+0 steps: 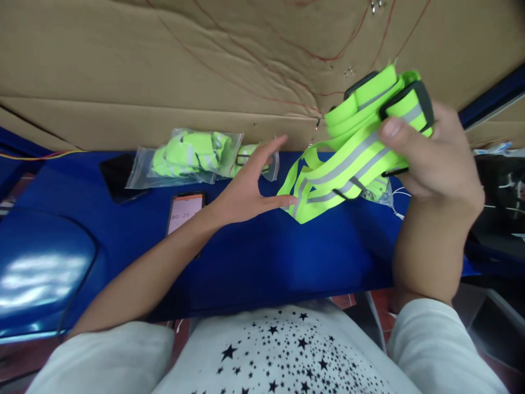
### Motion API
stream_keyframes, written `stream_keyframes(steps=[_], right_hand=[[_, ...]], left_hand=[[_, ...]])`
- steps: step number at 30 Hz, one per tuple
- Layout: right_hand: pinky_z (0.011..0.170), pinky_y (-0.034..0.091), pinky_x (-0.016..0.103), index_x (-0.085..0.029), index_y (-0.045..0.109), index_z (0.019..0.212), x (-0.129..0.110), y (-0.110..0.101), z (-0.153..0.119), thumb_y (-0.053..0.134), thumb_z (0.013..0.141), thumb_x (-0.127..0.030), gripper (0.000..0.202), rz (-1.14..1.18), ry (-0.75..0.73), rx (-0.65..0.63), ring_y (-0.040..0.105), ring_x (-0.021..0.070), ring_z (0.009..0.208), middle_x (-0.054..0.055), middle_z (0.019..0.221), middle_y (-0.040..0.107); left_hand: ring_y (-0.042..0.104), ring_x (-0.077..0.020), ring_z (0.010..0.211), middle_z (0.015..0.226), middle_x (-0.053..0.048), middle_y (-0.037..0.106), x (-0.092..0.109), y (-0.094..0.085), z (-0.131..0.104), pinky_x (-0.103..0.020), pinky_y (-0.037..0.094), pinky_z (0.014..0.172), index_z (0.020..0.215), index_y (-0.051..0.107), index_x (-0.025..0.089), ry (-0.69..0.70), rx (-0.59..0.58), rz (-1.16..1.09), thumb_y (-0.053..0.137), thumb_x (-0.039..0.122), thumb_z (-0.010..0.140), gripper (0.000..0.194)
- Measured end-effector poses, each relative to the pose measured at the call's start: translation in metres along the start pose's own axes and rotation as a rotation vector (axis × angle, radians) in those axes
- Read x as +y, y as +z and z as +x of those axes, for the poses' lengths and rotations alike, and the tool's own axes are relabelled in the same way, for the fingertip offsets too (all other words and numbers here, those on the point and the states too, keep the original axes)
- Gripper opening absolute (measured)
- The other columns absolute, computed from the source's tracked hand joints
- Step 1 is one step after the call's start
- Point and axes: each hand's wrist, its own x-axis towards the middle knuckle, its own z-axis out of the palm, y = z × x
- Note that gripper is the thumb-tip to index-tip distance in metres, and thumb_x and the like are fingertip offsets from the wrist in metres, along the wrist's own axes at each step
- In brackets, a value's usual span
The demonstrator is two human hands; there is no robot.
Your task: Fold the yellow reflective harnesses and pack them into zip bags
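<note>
My right hand is wrapped round a bundle of neon yellow-green reflective straps with black buckles, raised over the right half of the blue table. The straps' looped lower end hangs to the left. My left hand has its fingers and thumb spread, the thumb tip close to that lower end; whether they touch is unclear. Behind my left hand lie clear plastic bags of similar straps, and another small bagged piece is partly hidden below the held bundle.
A phone with a lit screen lies left of my left hand, and a black flat object is behind it. Brown cardboard with red wires stands behind the blue table. Dark items sit at the right.
</note>
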Motion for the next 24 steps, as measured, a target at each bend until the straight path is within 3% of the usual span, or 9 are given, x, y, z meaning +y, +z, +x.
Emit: stream_keyframes(steps=[3, 5, 8, 10, 13, 17, 19, 21, 24], right_hand=[[0.078, 0.063, 0.033, -0.03, 0.079, 0.112, -0.017, 0.019, -0.01, 0.08, 0.085, -0.055, 0.037, -0.207, -0.069, -0.175, 0.074, 0.0185, 0.086, -0.004, 0.098, 0.077], [0.095, 0.061, 0.036, -0.034, 0.075, 0.123, -0.027, 0.032, -0.016, 0.08, 0.086, -0.053, 0.041, -0.342, -0.122, -0.243, 0.074, 0.0201, 0.102, -0.007, 0.112, 0.077], [0.114, 0.053, 0.037, -0.042, 0.068, 0.134, -0.035, 0.049, -0.024, 0.081, 0.088, -0.046, 0.048, -0.444, -0.135, -0.259, 0.068, 0.0217, 0.124, -0.01, 0.132, 0.071], [0.115, 0.053, 0.041, -0.045, 0.067, 0.135, -0.035, 0.056, -0.027, 0.08, 0.088, -0.045, 0.049, -0.455, -0.112, -0.259, 0.068, 0.0246, 0.127, -0.009, 0.134, 0.071], [0.114, 0.053, 0.045, -0.044, 0.067, 0.135, -0.03, 0.059, -0.027, 0.08, 0.088, -0.045, 0.048, -0.459, -0.12, -0.204, 0.067, 0.0279, 0.128, -0.007, 0.135, 0.071], [0.11, 0.055, 0.043, -0.042, 0.071, 0.128, -0.025, 0.058, -0.022, 0.08, 0.088, -0.043, 0.04, -0.416, -0.136, -0.129, 0.07, 0.0263, 0.12, -0.007, 0.128, 0.074], [0.098, 0.06, 0.042, -0.039, 0.075, 0.118, -0.024, 0.056, -0.02, 0.08, 0.087, -0.043, 0.032, -0.355, -0.065, -0.158, 0.073, 0.0266, 0.108, -0.004, 0.117, 0.076], [0.083, 0.063, 0.039, -0.035, 0.077, 0.11, -0.02, 0.055, -0.018, 0.08, 0.087, -0.045, 0.025, -0.269, 0.024, -0.168, 0.074, 0.0244, 0.094, -0.003, 0.105, 0.077], [0.066, 0.061, 0.033, -0.033, 0.077, 0.109, -0.008, 0.055, -0.015, 0.076, 0.089, -0.053, 0.029, -0.05, 0.228, -0.237, 0.073, 0.0208, 0.08, -0.002, 0.098, 0.077]], left_hand=[[0.024, -0.0353, 0.16, 0.173, -0.004, 0.028, 0.027, -0.002, -0.005, -0.048, 0.029, 0.128, 0.159, 0.039, 0.037, 0.097, 0.049, -0.117, 0.09, 0.052, 0.075, 0.099], [0.03, -0.0371, 0.158, 0.167, -0.002, 0.039, 0.035, -0.001, -0.008, -0.051, 0.035, 0.124, 0.156, 0.044, 0.039, 0.104, 0.008, -0.217, 0.093, 0.052, 0.07, 0.1], [0.055, -0.0378, 0.14, 0.139, -0.004, 0.065, 0.034, 0.002, -0.008, -0.053, 0.047, 0.113, 0.14, 0.063, 0.031, 0.028, -0.09, -0.341, 0.09, 0.045, 0.074, 0.073], [0.066, -0.0352, 0.122, 0.118, -0.004, 0.073, 0.03, 0.002, -0.006, -0.049, 0.053, 0.102, 0.121, 0.073, 0.024, -0.044, -0.112, -0.352, 0.088, 0.042, 0.076, 0.051], [0.071, -0.0273, 0.092, 0.091, -0.002, 0.073, 0.027, -0.002, -0.003, -0.035, 0.056, 0.077, 0.095, 0.076, 0.019, -0.109, -0.145, -0.253, 0.087, 0.046, 0.076, 0.035], [0.06, -0.0158, 0.06, 0.064, 0.001, 0.064, 0.025, -0.004, -0.004, -0.026, 0.042, 0.053, 0.074, 0.071, 0.018, -0.137, -0.301, -0.112, 0.079, 0.053, 0.084, 0.037], [0.067, -0.0185, 0.068, 0.073, -0.002, 0.072, 0.024, 0.0, -0.005, -0.027, 0.05, 0.059, 0.087, 0.077, 0.019, -0.142, -0.371, -0.176, 0.076, 0.051, 0.088, 0.032], [0.075, -0.0237, 0.091, 0.096, -0.006, 0.08, 0.023, 0.004, -0.006, -0.031, 0.059, 0.078, 0.105, 0.078, 0.02, -0.14, -0.457, -0.317, 0.073, 0.047, 0.093, 0.03], [0.074, -0.0256, 0.111, 0.109, -0.009, 0.08, 0.025, 0.006, -0.006, -0.036, 0.058, 0.098, 0.106, 0.079, 0.019, -0.126, -0.596, -0.436, 0.064, 0.038, 0.101, 0.025]])
